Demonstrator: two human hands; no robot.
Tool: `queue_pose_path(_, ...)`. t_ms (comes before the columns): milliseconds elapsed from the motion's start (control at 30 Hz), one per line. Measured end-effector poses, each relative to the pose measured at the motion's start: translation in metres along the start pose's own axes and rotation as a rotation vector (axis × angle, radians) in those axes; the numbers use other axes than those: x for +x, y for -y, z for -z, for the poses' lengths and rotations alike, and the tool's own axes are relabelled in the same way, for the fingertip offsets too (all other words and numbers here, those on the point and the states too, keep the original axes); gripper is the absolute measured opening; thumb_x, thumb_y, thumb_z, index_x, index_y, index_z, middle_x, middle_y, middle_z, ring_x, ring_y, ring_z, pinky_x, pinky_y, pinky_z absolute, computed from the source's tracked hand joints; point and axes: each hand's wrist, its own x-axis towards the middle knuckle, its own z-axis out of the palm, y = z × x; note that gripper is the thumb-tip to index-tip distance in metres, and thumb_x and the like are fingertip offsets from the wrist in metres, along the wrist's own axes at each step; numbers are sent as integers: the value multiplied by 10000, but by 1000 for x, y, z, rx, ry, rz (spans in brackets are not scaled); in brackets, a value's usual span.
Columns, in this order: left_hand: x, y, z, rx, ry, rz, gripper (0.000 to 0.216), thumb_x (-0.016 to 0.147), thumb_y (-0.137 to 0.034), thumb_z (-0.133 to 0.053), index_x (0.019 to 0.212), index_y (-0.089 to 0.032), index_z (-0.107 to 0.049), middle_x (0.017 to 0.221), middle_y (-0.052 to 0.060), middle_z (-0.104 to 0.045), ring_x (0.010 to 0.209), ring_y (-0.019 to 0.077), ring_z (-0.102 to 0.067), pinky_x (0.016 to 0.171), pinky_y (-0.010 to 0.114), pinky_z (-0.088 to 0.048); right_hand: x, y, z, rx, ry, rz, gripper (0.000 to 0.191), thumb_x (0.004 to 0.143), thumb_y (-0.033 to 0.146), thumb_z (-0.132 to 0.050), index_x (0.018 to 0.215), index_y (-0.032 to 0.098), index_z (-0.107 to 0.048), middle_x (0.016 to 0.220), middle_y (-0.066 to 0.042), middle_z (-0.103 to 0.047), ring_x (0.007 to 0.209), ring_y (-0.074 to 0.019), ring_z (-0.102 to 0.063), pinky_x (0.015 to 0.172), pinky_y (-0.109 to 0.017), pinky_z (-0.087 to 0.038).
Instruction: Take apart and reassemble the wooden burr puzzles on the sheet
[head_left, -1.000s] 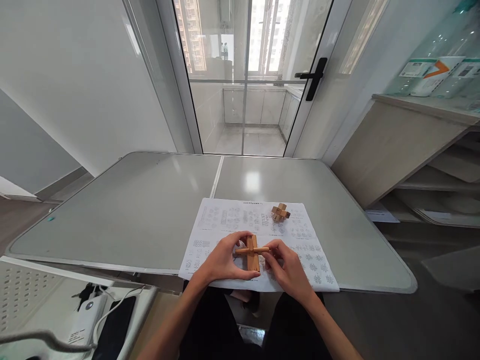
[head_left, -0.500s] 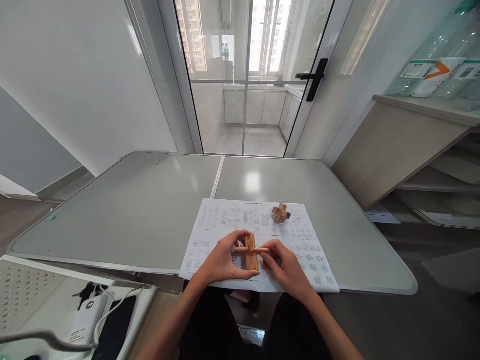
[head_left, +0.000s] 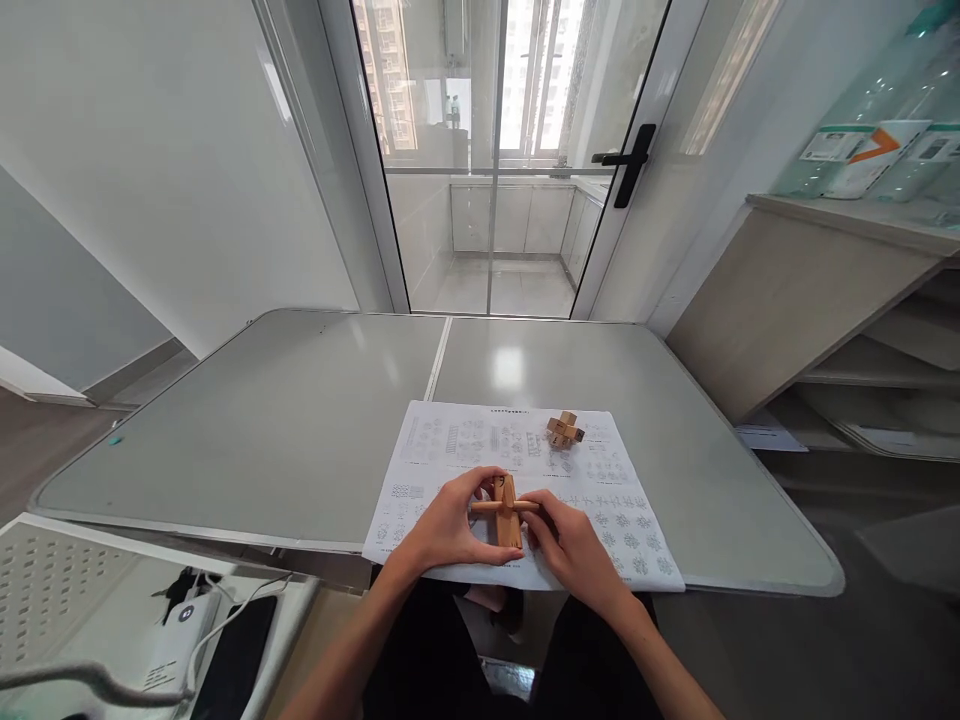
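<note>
My left hand [head_left: 454, 525] grips an upright-lying flat wooden puzzle block [head_left: 508, 530] by its two ends, thumb at the near end and fingers at the far end. A thin wooden stick [head_left: 486, 507] crosses the block's middle from left to right, forming a cross shape. The fingertips of my right hand [head_left: 568, 540] pinch the stick's right end. Both hands are just above a printed sheet [head_left: 442, 440] with small line drawings. Beyond them, on the sheet's upper right, sits an interlocking wooden burr puzzle [head_left: 565, 430].
The sheet lies at the near edge of a grey folding table [head_left: 247, 430]. A white cart [head_left: 82, 590] at lower left holds a white power bank [head_left: 180, 640], a cable and a dark phone [head_left: 236, 655]. Shelves [head_left: 832, 300] with plastic bottles [head_left: 870, 150] stand at right.
The view has shifted slightly, so everything appears a little lower and to the right. Both hands keep their hold on the block and stick, with almost no movement.
</note>
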Motion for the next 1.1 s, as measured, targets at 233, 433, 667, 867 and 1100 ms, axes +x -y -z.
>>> queue_pose_path(233, 0, 4, -2, 11, -43, -11, 856, 621, -449, -933, 1353, -236, -545, 1211, 62, -681, 1078, 258, -661, 961, 405, -543, 0, 1, 1, 50, -14, 5, 224, 1089, 359, -447, 1118, 234, -631, 809, -4, -665, 665, -165, -599, 659, -277, -462)
queue_pose_path(433, -1, 1, -1, 21, -56, -27, 847, 620, -455, -927, 1346, -237, -548, 1211, 67, -680, 1081, 262, -656, 973, 410, -541, -1, 0, 2, 49, -25, 13, 228, 1087, 363, -457, 1125, 230, -639, 817, -12, -677, 683, -170, -619, 664, -278, -468)
queue_pose_path(667, 0, 2, 0, 10, -35, -36, 840, 619, -476, -921, 1335, -235, -554, 1176, 65, -682, 1050, 260, -658, 951, 402, -543, -1, -1, 0, 12, -56, 18, 212, 1078, 352, -481, 1113, 232, -651, 782, 1, -661, 698, -167, -639, 694, -272, -487)
queue_pose_path(867, -1, 2, -1, 31, -54, -42, 837, 614, -463, -921, 1329, -242, -547, 1178, 60, -678, 1060, 260, -653, 960, 405, -534, -1, 0, 3, 22, -30, 6, 249, 1081, 388, -463, 1125, 232, -652, 802, -12, -674, 675, -176, -610, 670, -286, -476)
queue_pose_path(1100, -1, 6, -1, 65, -83, -31, 855, 599, -437, -922, 1338, -234, -543, 1192, 69, -684, 1029, 262, -659, 921, 402, -545, -1, 2, 9, 79, 83, 11, 268, 1087, 387, -439, 1125, 234, -656, 745, 3, -612, 616, -166, -524, 626, -284, -431)
